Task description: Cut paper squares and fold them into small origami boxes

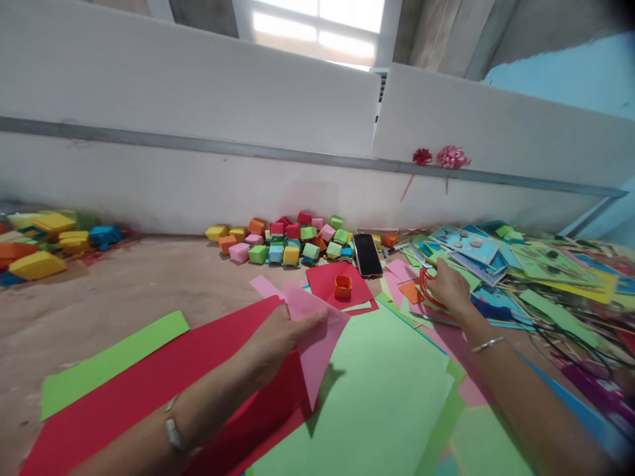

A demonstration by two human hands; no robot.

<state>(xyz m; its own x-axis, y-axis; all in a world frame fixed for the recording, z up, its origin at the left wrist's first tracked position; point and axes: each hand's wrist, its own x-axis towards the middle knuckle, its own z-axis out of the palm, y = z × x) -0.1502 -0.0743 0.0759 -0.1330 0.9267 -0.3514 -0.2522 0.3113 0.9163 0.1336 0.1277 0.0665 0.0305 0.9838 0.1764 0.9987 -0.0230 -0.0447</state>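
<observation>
My left hand (275, 337) is closed on a pink paper triangle (317, 324), its thumb pressed along the top of the sheet. Beneath that hand lies a large red paper sheet (143, 377), and a big pale green sheet (377, 383) is to its right. My right hand (449, 285) reaches into the craft pile and grips red-handled scissors (426, 285), whose blades I cannot make out. Between the hands, a small open orange paper box (342, 287) stands on a red paper square (317, 276).
Small coloured paper boxes (291, 254) are heaped by the wall, with larger ones (40, 264) far left. A black phone (368, 255) lies near the middle. Picture cards (466, 243), paper scraps and a purple tool (595, 390) with a cord crowd the right.
</observation>
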